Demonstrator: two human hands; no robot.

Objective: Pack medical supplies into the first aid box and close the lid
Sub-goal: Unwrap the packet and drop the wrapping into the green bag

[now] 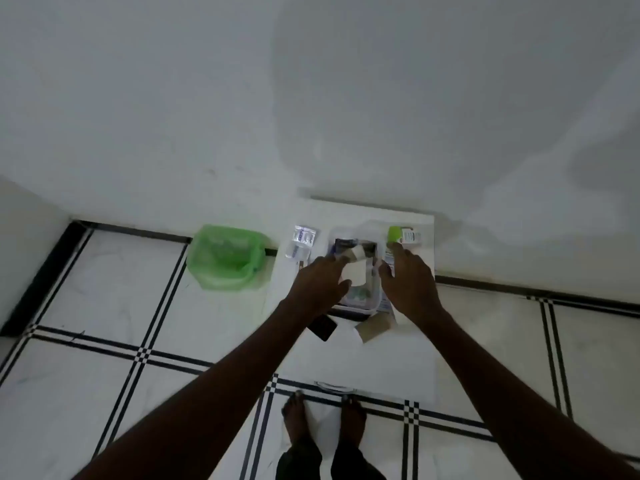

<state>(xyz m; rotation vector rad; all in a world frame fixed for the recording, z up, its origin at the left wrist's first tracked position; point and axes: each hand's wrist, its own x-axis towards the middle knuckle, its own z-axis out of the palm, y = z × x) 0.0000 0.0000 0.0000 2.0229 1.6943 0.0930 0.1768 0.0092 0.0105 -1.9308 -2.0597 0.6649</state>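
Note:
The clear first aid box [372, 306] stands open on a white board [363, 362], with dark and pale packets inside. My left hand [322, 282] hangs over the box's left side, its fingers and thumb closed on a white wrapped bandage roll [356, 271] above the opening. At the box's right rim, my right hand [408, 282] pinches a white tube [388, 258] between thumb and forefinger. Behind that hand lies a green and white carton [403, 234]. Silver blister packs [302, 240] lie left of the box.
A green translucent plastic container [225, 258] sits on the tiled floor left of the board, by the wall. A dark flat object [323, 328] and a brown card piece [375, 328] lie in front of the box. My bare feet [322, 420] stand at the board's near edge.

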